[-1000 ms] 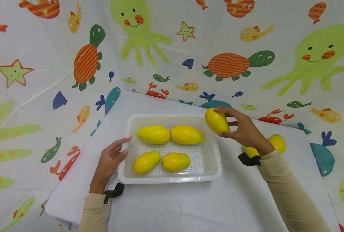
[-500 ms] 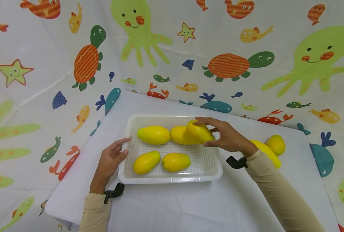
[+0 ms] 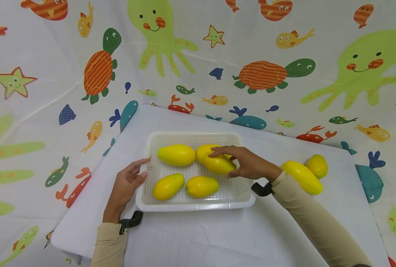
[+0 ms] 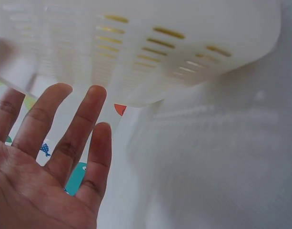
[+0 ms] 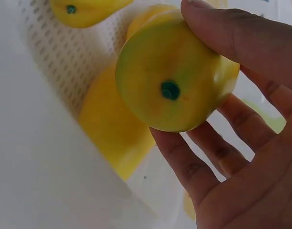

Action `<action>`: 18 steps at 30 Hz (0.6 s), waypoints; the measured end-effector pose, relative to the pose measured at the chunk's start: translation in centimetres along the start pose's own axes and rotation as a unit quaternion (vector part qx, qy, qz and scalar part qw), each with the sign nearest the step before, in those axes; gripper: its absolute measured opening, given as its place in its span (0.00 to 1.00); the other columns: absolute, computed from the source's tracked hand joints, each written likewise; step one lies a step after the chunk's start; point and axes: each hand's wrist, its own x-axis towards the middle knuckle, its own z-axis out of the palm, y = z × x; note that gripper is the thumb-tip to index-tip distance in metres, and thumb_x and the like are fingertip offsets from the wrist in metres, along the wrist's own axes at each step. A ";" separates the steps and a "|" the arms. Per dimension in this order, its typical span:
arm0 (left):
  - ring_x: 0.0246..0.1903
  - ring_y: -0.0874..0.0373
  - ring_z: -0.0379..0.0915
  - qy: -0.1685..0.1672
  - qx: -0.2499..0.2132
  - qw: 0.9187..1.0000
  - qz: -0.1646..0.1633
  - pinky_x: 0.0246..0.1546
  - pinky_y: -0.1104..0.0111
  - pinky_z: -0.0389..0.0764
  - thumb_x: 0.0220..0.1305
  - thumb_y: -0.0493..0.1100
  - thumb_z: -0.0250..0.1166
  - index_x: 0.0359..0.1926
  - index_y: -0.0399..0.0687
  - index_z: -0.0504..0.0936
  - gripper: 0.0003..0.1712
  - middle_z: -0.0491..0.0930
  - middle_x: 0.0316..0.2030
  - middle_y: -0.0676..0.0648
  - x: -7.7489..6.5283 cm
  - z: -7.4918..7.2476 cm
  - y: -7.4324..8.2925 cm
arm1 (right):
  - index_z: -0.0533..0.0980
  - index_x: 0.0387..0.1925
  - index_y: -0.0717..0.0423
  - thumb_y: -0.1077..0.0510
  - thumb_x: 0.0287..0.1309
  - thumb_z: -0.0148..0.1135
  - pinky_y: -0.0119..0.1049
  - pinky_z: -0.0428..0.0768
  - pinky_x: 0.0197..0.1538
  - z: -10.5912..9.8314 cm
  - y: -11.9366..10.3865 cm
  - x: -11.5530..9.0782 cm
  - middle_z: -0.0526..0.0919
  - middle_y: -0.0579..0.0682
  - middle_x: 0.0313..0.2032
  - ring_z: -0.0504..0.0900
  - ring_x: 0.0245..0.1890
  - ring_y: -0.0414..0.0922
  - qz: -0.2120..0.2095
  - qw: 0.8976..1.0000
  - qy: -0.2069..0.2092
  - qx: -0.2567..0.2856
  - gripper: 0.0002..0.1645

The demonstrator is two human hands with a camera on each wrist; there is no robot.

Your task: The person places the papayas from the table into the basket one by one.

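A white perforated plastic basket (image 3: 198,207) stands on the table. My right hand (image 3: 249,163) grips a yellow mango (image 3: 217,165) over the basket's right half, thumb on the near side and fingers on the far side. It overlaps the back right mango (image 3: 203,152) in the head view. In the right wrist view, the held mango (image 5: 150,95) turns its end with a dark green stem stub toward the camera. Also in the basket are the back left mango (image 3: 176,155) and two front mangoes, left (image 3: 169,186) and right (image 3: 202,186). My left hand (image 3: 124,189) rests its extended fingertips at the basket's left rim.
To the right of the basket, a long yellow fruit (image 3: 303,177) and a rounder one (image 3: 317,166) lie on the white tablecloth (image 3: 198,241). A curtain (image 3: 198,55) printed with sea animals hangs behind the table.
My right hand has carried the mango leftward and down, from beyond the basket's right rim to inside its right half. The two fruits on the right are now uncovered. My left hand stays put.
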 end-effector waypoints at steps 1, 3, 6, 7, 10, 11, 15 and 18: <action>0.55 0.50 0.80 0.000 0.001 1.000 0.000 0.51 0.72 0.81 0.71 0.50 0.61 0.68 0.65 0.73 0.25 0.70 0.69 0.55 0.0 0.0 0.0 | 0.69 0.67 0.31 0.65 0.48 0.77 0.51 0.76 0.64 0.1 -0.1 0.1 0.63 0.37 0.74 0.64 0.72 0.44 -0.001 1.000 -0.006 0.000 0.48; 0.55 0.51 0.80 0.001 0.001 1.000 0.000 0.51 0.72 0.82 0.71 0.50 0.61 0.67 0.65 0.73 0.25 0.70 0.69 0.56 0.0 0.0 0.0 | 0.69 0.67 0.31 0.65 0.48 0.77 0.47 0.77 0.65 0.3 -0.4 0.5 0.63 0.37 0.74 0.65 0.70 0.43 -0.003 1.000 -0.015 -0.007 0.48; 0.56 0.52 0.79 0.001 0.003 1.000 0.001 0.52 0.72 0.81 0.71 0.50 0.61 0.68 0.65 0.73 0.25 0.70 0.69 0.56 -0.1 -0.1 0.0 | 0.69 0.68 0.35 0.64 0.49 0.76 0.43 0.76 0.65 0.7 -0.7 1.0 0.66 0.36 0.72 0.68 0.65 0.41 -0.013 1.000 -0.024 -0.015 0.47; 0.56 0.52 0.79 0.001 0.002 1.000 0.002 0.52 0.72 0.81 0.71 0.50 0.61 0.68 0.65 0.73 0.25 0.70 0.69 0.56 -0.1 -0.1 0.0 | 0.69 0.67 0.36 0.65 0.49 0.76 0.43 0.76 0.65 0.8 -0.8 1.2 0.68 0.37 0.71 0.68 0.64 0.42 -0.017 0.999 -0.025 -0.016 0.46; 0.56 0.51 0.79 0.001 -0.001 1.000 0.002 0.52 0.73 0.81 0.71 0.49 0.61 0.68 0.65 0.73 0.25 0.71 0.69 0.56 -0.1 -0.1 0.0 | 0.71 0.67 0.40 0.64 0.49 0.76 0.43 0.74 0.67 1.1 -0.7 1.8 0.72 0.37 0.67 0.69 0.62 0.42 -0.031 0.999 -0.029 -0.028 0.43; 0.56 0.51 0.79 0.001 -0.004 1.000 0.000 0.51 0.73 0.81 0.71 0.49 0.61 0.67 0.65 0.73 0.25 0.71 0.69 0.55 -0.1 -0.1 0.0 | 0.71 0.66 0.41 0.64 0.50 0.76 0.43 0.74 0.67 1.3 -0.7 2.0 0.73 0.37 0.66 0.69 0.62 0.42 -0.033 0.998 -0.031 -0.031 0.42; 0.56 0.51 0.79 -0.003 -0.007 1.000 -0.001 0.52 0.74 0.81 0.71 0.50 0.61 0.67 0.63 0.73 0.25 0.71 0.69 0.55 0.0 -0.2 0.0 | 0.73 0.65 0.43 0.63 0.50 0.76 0.44 0.72 0.70 1.7 -0.5 2.6 0.75 0.40 0.65 0.70 0.63 0.42 -0.038 0.998 -0.037 -0.039 0.40; 0.56 0.51 0.79 -0.004 -0.009 1.000 -0.002 0.52 0.73 0.81 0.71 0.50 0.62 0.67 0.63 0.73 0.25 0.72 0.68 0.55 0.0 -0.3 0.0 | 0.74 0.64 0.43 0.63 0.49 0.76 0.44 0.71 0.70 2.1 -0.6 3.0 0.76 0.41 0.64 0.70 0.63 0.42 -0.038 0.998 -0.032 -0.041 0.39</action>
